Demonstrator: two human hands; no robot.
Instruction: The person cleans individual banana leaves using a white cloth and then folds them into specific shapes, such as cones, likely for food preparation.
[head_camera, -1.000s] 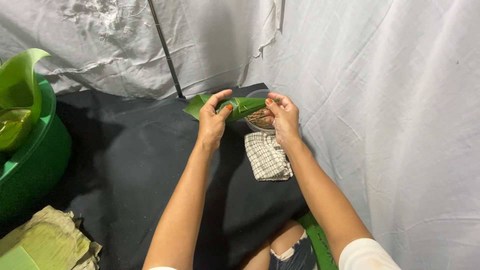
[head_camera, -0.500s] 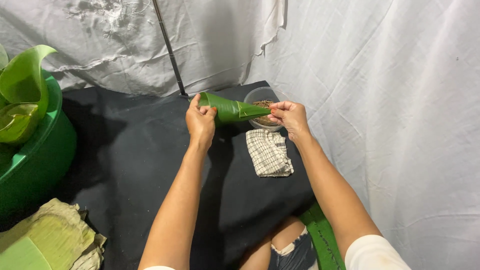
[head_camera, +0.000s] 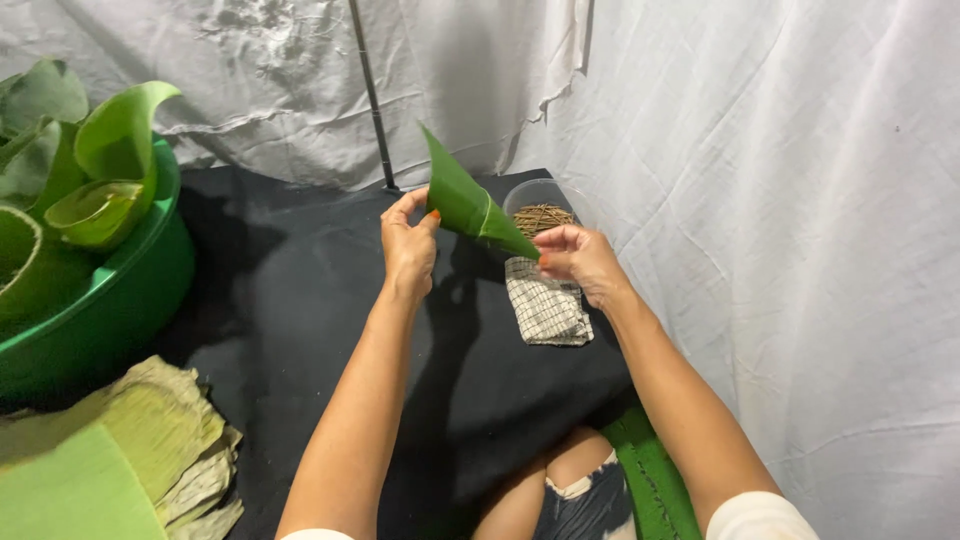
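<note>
Both hands hold a green banana-leaf cone (head_camera: 468, 207) above the black cloth surface (head_camera: 290, 300): the left hand (head_camera: 408, 247) pinches its wide end, the right hand (head_camera: 578, 257) closes around its tip, near a clear bowl of brown sticks (head_camera: 542, 215).

A black cloth (head_camera: 300, 300) covered the floor and carried everything — a big green tub (head_camera: 120, 300) at the left edge, a stack of flattened pale green leaves (head_camera: 110, 460) near the front left corner, and a checked cloth (head_camera: 548, 310) toward the right. Just behind the checked cloth stood a clear bowl (head_camera: 528, 195) of thin brown sticks (head_camera: 543, 218).
</note>
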